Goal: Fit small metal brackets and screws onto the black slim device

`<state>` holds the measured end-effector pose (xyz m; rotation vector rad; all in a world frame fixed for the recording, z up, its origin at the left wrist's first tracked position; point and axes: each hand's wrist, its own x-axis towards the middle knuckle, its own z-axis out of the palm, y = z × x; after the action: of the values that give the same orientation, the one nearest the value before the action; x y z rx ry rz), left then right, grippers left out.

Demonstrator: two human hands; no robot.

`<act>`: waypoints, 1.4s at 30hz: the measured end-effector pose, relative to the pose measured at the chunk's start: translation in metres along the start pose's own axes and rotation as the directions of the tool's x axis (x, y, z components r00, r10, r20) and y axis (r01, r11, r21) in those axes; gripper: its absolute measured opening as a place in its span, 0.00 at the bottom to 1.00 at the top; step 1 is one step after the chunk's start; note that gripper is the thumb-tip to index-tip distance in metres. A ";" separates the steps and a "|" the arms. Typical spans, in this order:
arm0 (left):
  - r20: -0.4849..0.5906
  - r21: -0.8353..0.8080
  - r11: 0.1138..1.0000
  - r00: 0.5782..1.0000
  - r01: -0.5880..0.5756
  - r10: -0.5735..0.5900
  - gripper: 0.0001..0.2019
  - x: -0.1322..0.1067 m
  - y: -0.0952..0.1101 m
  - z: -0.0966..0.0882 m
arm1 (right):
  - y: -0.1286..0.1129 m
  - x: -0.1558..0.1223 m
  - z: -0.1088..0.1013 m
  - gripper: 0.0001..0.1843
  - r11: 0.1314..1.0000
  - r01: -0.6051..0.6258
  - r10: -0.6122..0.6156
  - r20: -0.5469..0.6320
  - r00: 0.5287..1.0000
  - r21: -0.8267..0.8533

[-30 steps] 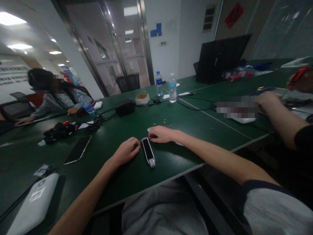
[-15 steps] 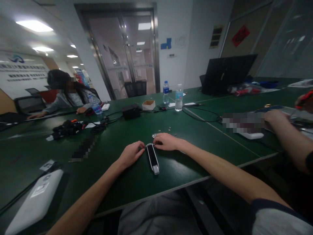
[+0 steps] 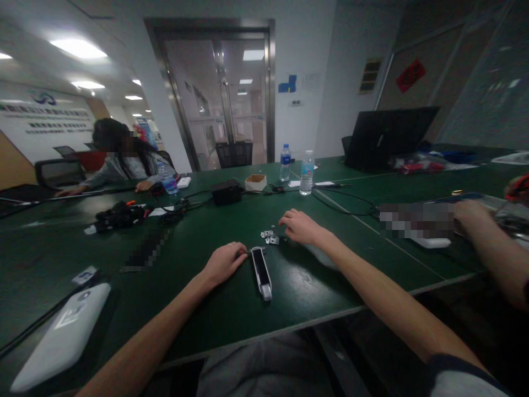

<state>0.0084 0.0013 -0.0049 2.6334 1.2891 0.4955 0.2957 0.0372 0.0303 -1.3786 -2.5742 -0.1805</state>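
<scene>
A slim white-framed device with a long black face lies on the green table, its pale end toward me. My left hand rests at its far left corner, fingers curled and pinched together by a thin piece at the top edge. What sits between those fingertips is too small to make out. Beyond the device lies a cluster of small white-and-metal parts. Just right of them my right hand hovers with loosely bent fingers apart, nothing visible in it. A tiny ring-like piece lies under its fingers.
Further back stand an open small box, a black adapter and two water bottles. A white power bank lies at the near left. Black straps are at left. Another person's hand works at right; someone sits across.
My right hand has left the device's top corner and moved right and away from me, uncovering the cluster of small parts. My left hand stays by the device.
</scene>
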 end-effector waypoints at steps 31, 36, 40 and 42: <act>-0.003 -0.016 0.999 0.999 0.036 -0.036 0.12 -0.002 0.006 -0.005 | -0.016 0.003 0.015 0.13 0.993 0.113 -0.115 0.067 0.991 0.038; 0.008 -0.007 0.999 0.999 0.032 -0.032 0.11 -0.002 0.004 -0.004 | -0.017 0.002 0.012 0.13 0.994 0.107 -0.110 0.082 0.991 0.033; 0.024 -0.016 0.999 0.999 0.031 -0.031 0.11 -0.002 0.005 -0.004 | -0.016 0.002 0.013 0.13 0.994 0.103 -0.106 0.087 0.991 0.038; 0.027 -0.035 0.999 0.999 0.029 -0.028 0.11 -0.001 0.004 -0.004 | -0.016 0.002 0.013 0.13 0.994 0.108 -0.110 0.084 0.990 0.037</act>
<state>0.0094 -0.0019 0.0001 2.5804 1.2967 0.4728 0.2792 0.0329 0.0178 -1.2621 -2.7128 -0.0988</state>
